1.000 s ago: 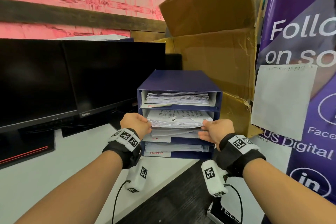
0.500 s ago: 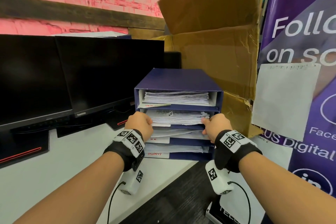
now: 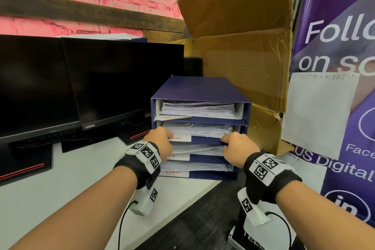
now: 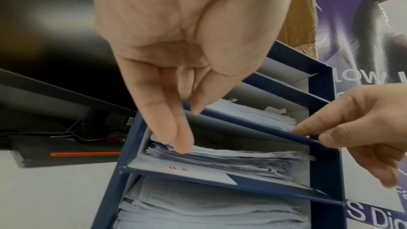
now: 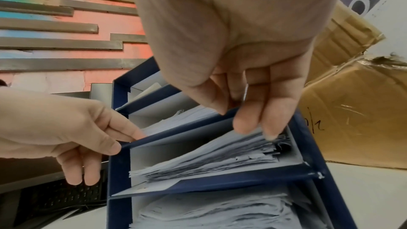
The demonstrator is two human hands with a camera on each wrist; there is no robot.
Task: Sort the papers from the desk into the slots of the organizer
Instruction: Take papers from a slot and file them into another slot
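A blue organizer (image 3: pixel 199 87) with several paper-filled slots stands at the corner of the white desk (image 3: pixel 50 189). The paper stack (image 3: pixel 198 130) in the second slot lies fully inside. My left hand (image 3: pixel 160 140) pinches the left front edge of the shelf (image 4: pixel 253 128) under that slot, thumb on top. Its index finger touches the stack (image 4: pixel 231 158) below. My right hand (image 3: pixel 235 146) pinches the same shelf (image 5: pixel 187 128) at its right end, thumb above. Its fingers (image 5: pixel 246 124) lie beneath, on the lower papers (image 5: pixel 209 159).
Two dark monitors (image 3: pixel 121 79) stand left of the organizer. A big cardboard box (image 3: pixel 243 57) rises behind it and to its right. A purple banner (image 3: pixel 345 36) carrying a white sheet (image 3: pixel 318 111) closes off the right. Dark floor (image 3: pixel 192 225) lies beyond the desk corner.
The stack that stuck out of the second slot has slid fully in. Both hands have moved forward with it to the shelf's front edge.
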